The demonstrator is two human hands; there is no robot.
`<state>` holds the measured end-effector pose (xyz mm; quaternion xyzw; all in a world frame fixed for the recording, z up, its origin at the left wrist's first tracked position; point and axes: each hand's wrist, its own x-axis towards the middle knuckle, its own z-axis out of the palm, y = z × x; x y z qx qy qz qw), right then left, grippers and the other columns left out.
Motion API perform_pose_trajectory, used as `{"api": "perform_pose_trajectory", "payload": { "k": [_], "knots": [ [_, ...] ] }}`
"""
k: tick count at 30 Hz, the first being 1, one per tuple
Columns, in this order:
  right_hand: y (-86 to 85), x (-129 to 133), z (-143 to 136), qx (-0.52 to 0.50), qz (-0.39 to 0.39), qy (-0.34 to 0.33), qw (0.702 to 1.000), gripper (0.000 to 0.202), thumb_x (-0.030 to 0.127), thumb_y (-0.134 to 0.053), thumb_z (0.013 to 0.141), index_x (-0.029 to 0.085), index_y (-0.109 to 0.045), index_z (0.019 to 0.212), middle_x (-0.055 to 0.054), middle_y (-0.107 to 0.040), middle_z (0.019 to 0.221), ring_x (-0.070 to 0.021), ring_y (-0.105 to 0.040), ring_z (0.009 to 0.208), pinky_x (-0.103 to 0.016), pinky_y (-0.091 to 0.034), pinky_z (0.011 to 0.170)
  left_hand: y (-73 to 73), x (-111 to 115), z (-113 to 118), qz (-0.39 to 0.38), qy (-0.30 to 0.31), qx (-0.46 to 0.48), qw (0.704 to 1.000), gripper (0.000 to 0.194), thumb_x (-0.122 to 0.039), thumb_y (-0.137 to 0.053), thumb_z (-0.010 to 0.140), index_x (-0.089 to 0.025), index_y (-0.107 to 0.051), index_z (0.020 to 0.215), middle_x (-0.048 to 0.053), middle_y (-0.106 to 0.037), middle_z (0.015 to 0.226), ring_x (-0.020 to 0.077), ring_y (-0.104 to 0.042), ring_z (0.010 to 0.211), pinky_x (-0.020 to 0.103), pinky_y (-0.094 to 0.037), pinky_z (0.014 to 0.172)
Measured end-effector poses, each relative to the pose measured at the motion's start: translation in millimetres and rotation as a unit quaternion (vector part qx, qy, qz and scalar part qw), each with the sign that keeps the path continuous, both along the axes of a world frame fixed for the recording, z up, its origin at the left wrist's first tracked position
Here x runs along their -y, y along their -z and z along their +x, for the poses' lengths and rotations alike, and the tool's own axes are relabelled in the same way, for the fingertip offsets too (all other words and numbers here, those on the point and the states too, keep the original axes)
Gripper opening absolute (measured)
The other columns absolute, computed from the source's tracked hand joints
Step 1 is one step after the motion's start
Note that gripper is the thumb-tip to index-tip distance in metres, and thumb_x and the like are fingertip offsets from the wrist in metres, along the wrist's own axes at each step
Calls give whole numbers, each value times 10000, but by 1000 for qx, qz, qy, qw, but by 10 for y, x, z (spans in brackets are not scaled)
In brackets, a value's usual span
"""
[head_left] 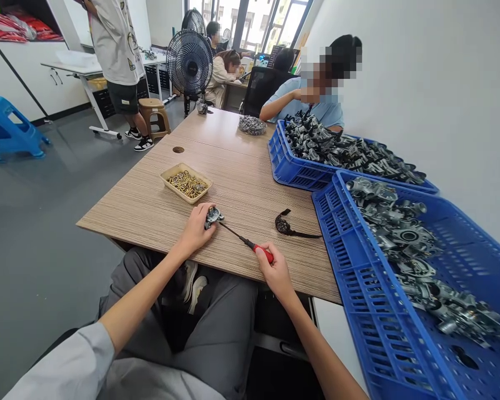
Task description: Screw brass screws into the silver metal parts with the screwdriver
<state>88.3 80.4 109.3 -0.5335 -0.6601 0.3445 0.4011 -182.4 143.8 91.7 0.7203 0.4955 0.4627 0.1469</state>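
Near the front edge of the wooden table (241, 194), my left hand (196, 230) is closed around a small grey metal part (214, 216). My right hand (275, 270) grips the red handle of a screwdriver (263, 253). Its dark shaft points left, and the tip is at or very close to the metal part; whether they touch is too small to tell. Just beyond my left hand sits a cream tray (165, 179) of brass-coloured screws (187, 184). A black wristwatch (284, 225) lies on the table to the right of the screwdriver.
Two blue crates (350, 272) (279, 161) of metal parts line the right side. Farther back are a bag of small parts (252, 125), a metal part (201, 106) and a table hole (178, 149). A person (289, 103) sits opposite; a fan (190, 62) stands behind the table.
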Motion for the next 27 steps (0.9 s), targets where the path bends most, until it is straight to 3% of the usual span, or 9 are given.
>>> {"api": "perform_pose_trajectory", "payload": {
  "k": [4, 9, 18, 27],
  "knots": [
    [-19, -4, -9, 14, 4, 0, 1000, 304, 529, -562, 977, 242, -574, 876, 48, -452, 617, -144, -388, 554, -282, -302, 529, -14, 7, 8, 3, -4, 6, 1000, 508, -94, -590, 830, -195, -514, 1322, 118, -605, 1304, 285, -555, 1249, 459, -440, 1126],
    [-17, 10, 8, 26, 5, -11, 1000, 249, 457, -610, 956, 249, -532, 1068, 60, -493, 656, -141, -384, 531, -293, -307, 539, -14, 2, 9, 2, -8, 7, 1000, 519, -93, -594, 827, -193, -507, 1329, 122, -602, 1302, 285, -557, 1253, 455, -442, 1127],
    [-22, 3, -14, 57, 27, 11, 998, 273, 499, -564, 986, 236, -575, 917, 33, -507, 695, -160, -444, 618, -298, -345, 597, 5, -1, 25, 14, -17, 4, 1000, 478, -166, -643, 861, -188, -507, 1319, 123, -605, 1280, 290, -569, 1220, 455, -461, 1100],
    [23, 32, -20, 36, 33, -16, 999, 237, 451, -580, 981, 241, -573, 1090, -3, -605, 811, -175, -517, 651, -298, -413, 613, -14, 9, 42, 25, -30, 8, 999, 470, -214, -668, 860, -192, -514, 1303, 123, -610, 1239, 293, -584, 1188, 458, -481, 1079]
  ]
}}
